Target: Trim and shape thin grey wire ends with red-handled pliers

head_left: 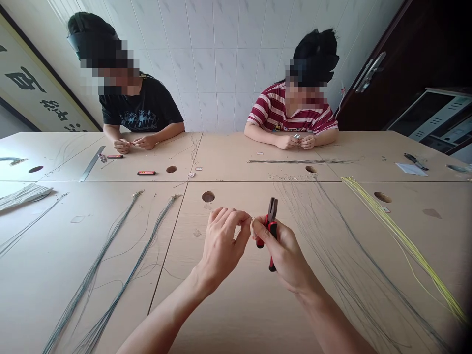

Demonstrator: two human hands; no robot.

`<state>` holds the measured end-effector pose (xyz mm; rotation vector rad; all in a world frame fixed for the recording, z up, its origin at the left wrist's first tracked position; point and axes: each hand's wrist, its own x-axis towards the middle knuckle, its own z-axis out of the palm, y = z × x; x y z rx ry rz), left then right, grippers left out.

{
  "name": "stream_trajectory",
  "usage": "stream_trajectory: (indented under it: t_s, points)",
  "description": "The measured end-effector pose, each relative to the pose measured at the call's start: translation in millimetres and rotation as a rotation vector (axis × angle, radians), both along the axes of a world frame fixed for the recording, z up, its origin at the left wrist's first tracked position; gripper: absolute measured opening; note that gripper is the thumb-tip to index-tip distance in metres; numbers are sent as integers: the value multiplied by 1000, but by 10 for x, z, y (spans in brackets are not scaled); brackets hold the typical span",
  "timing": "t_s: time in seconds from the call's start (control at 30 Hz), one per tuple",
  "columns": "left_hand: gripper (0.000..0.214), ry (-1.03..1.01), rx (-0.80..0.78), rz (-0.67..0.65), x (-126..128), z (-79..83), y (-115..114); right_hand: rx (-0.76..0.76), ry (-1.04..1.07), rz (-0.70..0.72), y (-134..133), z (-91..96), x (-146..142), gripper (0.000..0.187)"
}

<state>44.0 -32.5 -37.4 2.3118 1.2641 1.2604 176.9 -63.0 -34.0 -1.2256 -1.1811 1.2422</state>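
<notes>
My right hand (pixel 287 248) is closed around pliers (pixel 272 211) with red and black handles, jaws pointing up and away from me. Its thumb and index finger also pinch near a tiny light-coloured piece (pixel 252 220), too small to name. My left hand (pixel 223 241) is closed in a pinch at that same spot, fingertips almost touching the right ones. A thin wire seems to trail from under the left hand, mostly hidden. Left of my hands lie two bundles of thin grey-green wires (pixel 147 268) with small terminals at their far ends.
Loose grey wires (pixel 332 265) spread to the right, beside a yellow wire bundle (pixel 405 236). Across the table (pixel 221 319) sit two people working with their hands. A steel ruler (pixel 92 163), red-black markers (pixel 146 173), a utility knife (pixel 416 161) and round table holes (pixel 208 196) are visible.
</notes>
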Motion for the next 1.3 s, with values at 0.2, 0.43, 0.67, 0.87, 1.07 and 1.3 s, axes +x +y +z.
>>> stream_trajectory:
  t_s: [0.2, 0.43, 0.67, 0.87, 1.07, 1.3]
  points:
    - [13, -206, -319, 34, -54, 64, 75, 152, -256, -128, 19, 26, 70, 26]
    - [16, -434, -569, 1, -87, 51, 243, 134, -266, -235, 70, 9, 144, 27]
    - [18, -390, -630, -82, -38, 82, 121, 92, -283, -139, 104, -29, 103, 25]
    - [16, -384, -602, -83, -57, 80, 120, 54, -233, -61, 105, -72, 61, 29]
    - [15, -296, -558, -53, -39, 100, 76, 46, -259, -63, 102, -73, 64, 29]
    - [14, -147, -339, -28, -2, 78, 43, 73, -321, -60, 71, -21, 74, 28]
